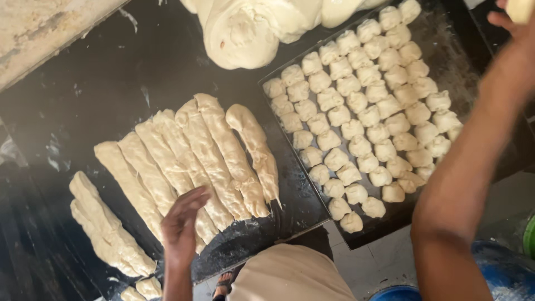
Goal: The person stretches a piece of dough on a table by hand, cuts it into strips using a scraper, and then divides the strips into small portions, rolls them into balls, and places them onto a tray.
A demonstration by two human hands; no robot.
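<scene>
The dark counter fills most of the view, black and smeared with pale flour streaks, with a light stone edge at the upper left. No package, label or sign shows anywhere on it. At its top lies a large mound of dough, smooth, creamy white and folded over itself. To the right sits a dark rectangular baking tray, set at an angle and carrying close rows of small, knobbly dough pieces, each touching its neighbours. In the middle of the counter lies a row of long dough strips, side by side and touching, slanting from upper right to lower left, pale and slightly wrinkled. Two more thick strips lie apart at the lower left, with small dough bits beside them.

The left hand is spread loosely, fingers slightly curled, its fingertips resting on the near ends of the long dough strips. The right hand, at the upper right corner above the baking tray, is mostly cut off by the frame; it seems to pinch a pale dough lump, though the grip cannot be told for sure.
</scene>
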